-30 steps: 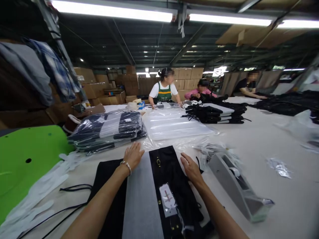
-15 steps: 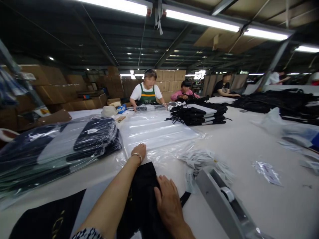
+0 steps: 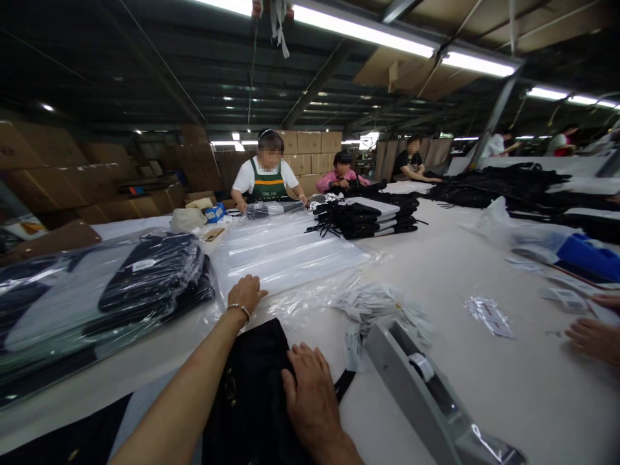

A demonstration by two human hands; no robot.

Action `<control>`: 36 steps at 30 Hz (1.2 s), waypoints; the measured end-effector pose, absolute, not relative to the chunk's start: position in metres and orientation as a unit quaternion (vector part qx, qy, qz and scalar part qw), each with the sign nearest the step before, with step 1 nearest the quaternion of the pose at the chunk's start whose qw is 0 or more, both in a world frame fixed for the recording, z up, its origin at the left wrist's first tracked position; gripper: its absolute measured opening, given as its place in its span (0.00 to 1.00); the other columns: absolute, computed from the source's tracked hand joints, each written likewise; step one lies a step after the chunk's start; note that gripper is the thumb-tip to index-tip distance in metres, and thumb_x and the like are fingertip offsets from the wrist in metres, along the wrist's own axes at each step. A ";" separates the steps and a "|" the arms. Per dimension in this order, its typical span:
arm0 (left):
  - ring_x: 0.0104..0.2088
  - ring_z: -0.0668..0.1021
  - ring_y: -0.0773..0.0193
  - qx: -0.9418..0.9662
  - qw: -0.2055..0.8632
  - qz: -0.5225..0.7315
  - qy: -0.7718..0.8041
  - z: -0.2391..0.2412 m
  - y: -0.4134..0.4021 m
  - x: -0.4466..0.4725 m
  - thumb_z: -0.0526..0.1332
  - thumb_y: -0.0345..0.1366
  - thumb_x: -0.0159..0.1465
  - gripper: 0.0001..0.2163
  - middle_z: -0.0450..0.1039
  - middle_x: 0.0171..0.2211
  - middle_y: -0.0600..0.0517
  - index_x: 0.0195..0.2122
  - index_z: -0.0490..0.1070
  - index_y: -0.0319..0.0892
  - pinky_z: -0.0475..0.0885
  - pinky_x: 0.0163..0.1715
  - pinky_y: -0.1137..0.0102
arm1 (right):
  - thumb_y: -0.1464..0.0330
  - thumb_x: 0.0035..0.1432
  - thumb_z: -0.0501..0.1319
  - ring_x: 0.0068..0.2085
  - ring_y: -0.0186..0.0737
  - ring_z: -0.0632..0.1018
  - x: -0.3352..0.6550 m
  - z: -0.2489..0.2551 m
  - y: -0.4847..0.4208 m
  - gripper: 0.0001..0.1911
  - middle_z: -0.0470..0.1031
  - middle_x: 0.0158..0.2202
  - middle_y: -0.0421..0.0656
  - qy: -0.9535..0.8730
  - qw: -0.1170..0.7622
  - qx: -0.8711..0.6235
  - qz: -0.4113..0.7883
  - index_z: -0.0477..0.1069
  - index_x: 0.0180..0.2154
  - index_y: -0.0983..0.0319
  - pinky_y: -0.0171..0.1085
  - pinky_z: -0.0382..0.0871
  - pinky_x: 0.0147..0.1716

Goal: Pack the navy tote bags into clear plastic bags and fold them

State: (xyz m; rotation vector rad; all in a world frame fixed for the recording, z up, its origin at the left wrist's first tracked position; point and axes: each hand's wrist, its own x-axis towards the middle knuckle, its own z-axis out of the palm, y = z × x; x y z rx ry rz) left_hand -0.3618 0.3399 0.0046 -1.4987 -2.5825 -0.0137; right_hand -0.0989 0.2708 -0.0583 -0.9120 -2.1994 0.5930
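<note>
My left hand (image 3: 247, 294), with a bracelet at the wrist, reaches over the near edge of a stack of clear plastic bags (image 3: 290, 255). Its fingers are bent and apart over the plastic, the tips partly hidden. Flat on a folded black fabric piece (image 3: 249, 387) lies my right hand (image 3: 312, 391), fingers stretched out. The black piece carries small gold-coloured marks. A dark strap (image 3: 345, 385) sticks out past my right hand. Under my left forearm lies another black-and-grey fabric piece (image 3: 72, 426).
Bagged dark goods (image 3: 111, 290) lie at left. A grey tape dispenser (image 3: 411, 387) and a bundle of white tags (image 3: 387, 310) are at right, with another person's hands (image 3: 595, 336) beyond. Across the table, a person in a green apron (image 3: 266, 184) handles a bag near stacked black goods (image 3: 368, 216).
The view has turned right, so most things sit further left. Another person's hands have come in at the right edge. My right hand stays on the black piece, my left over the bags.
</note>
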 end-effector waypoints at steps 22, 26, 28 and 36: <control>0.37 0.79 0.59 -0.534 -0.016 -0.048 -0.844 0.026 0.342 -0.376 0.58 0.39 0.63 0.07 0.79 0.33 0.51 0.32 0.75 0.46 0.68 0.35 0.69 | 0.69 0.63 0.57 0.60 0.50 0.72 -0.099 -0.061 0.272 0.16 0.76 0.55 0.47 -0.842 0.336 -0.353 0.231 0.75 0.51 0.61 0.54 0.58 0.65; 0.39 0.78 0.57 -0.537 0.017 -0.068 -0.841 0.053 0.325 -0.373 0.53 0.38 0.66 0.09 0.78 0.35 0.49 0.33 0.72 0.46 0.66 0.36 0.68 | 0.69 0.62 0.57 0.61 0.50 0.71 -0.099 -0.058 0.272 0.17 0.76 0.55 0.46 -0.841 0.327 -0.353 0.245 0.75 0.52 0.61 0.54 0.57 0.66; 0.39 0.78 0.57 -0.528 0.047 -0.085 -0.843 0.070 0.313 -0.366 0.49 0.39 0.68 0.12 0.77 0.37 0.48 0.34 0.70 0.45 0.66 0.36 0.67 | 0.70 0.62 0.57 0.61 0.49 0.70 -0.098 -0.057 0.271 0.18 0.76 0.56 0.46 -0.838 0.326 -0.356 0.252 0.75 0.52 0.61 0.53 0.55 0.66; 0.27 0.71 0.64 -0.591 -0.020 -0.181 -0.786 0.136 0.177 -0.257 0.45 0.47 0.71 0.18 0.68 0.25 0.55 0.28 0.62 0.45 0.62 0.29 0.70 | 0.61 0.60 0.59 0.61 0.54 0.70 -0.098 -0.057 0.284 0.29 0.71 0.60 0.53 -0.766 0.378 -0.378 0.356 0.66 0.61 0.65 0.53 0.59 0.64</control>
